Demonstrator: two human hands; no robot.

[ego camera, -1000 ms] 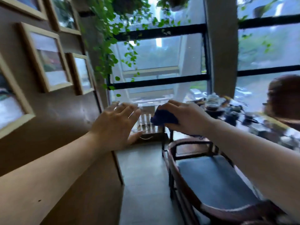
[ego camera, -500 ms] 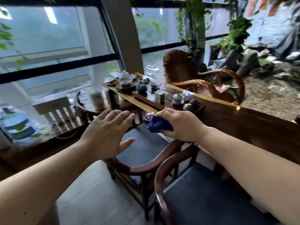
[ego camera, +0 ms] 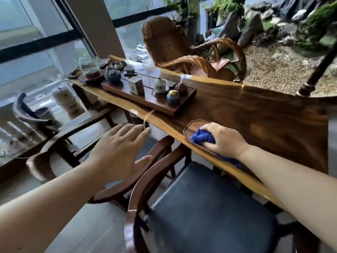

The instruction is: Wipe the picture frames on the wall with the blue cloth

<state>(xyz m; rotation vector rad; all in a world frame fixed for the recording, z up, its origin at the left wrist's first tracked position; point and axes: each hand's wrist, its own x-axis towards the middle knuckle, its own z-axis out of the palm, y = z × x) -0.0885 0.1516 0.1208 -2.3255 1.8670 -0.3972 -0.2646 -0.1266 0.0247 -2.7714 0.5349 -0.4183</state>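
My right hand (ego camera: pixel 221 139) grips the bunched blue cloth (ego camera: pixel 201 138) and holds it down in a small dark wooden dish (ego camera: pixel 193 125) at the near edge of the long wooden table (ego camera: pixel 264 114). A loose end of the cloth trails under my wrist. My left hand (ego camera: pixel 121 148) hovers flat with fingers apart over the armrests of the chairs, holding nothing. No picture frames or wall are in view.
A tea tray (ego camera: pixel 145 94) with cups, a small box and pots sits on the table's left part. Two dark wooden chairs (ego camera: pixel 200 207) stand before the table, a wicker chair (ego camera: pixel 173 46) behind it. Windows lie left, gravel and rocks (ego camera: pixel 282 57) right.
The view swung right from the wall with the frames to the table. My right hand carried the cloth down onto the dish at the table's edge. My left hand stayed open.
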